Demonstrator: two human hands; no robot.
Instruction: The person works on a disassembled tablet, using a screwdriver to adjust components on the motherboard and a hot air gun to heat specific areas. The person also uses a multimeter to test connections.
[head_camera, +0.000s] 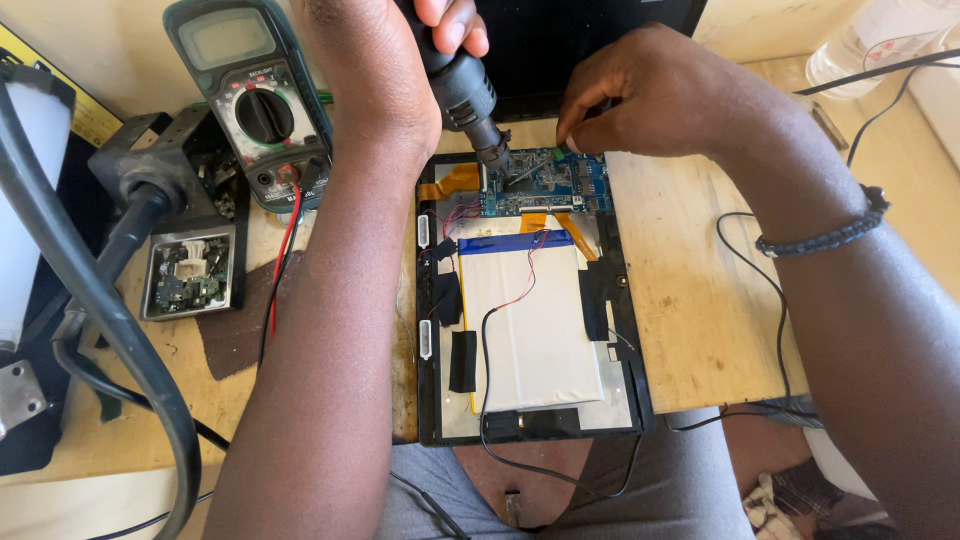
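An opened tablet (628, 330) lies back-up on a wooden table, showing a white battery (535, 330) and a blue circuit board (560, 185) at its top end. My left hand (400, 60) grips the black handle of a hot air tool (462, 85), whose metal nozzle points down at the board's left part. My right hand (650, 95) rests at the board's top edge, fingers pinched on a thin metal tool (522, 176) whose tip lies on the board just beside the nozzle. Red and black wires run from the board over the battery.
A green multimeter (250, 100) with a red lead stands at the back left. A black tool stand (150, 190) and thick hose sit at the left, beside a small opened device with a circuit board (190, 270). A dark laptop (590, 40) is behind the tablet, and a plastic bottle (870, 40) at the back right.
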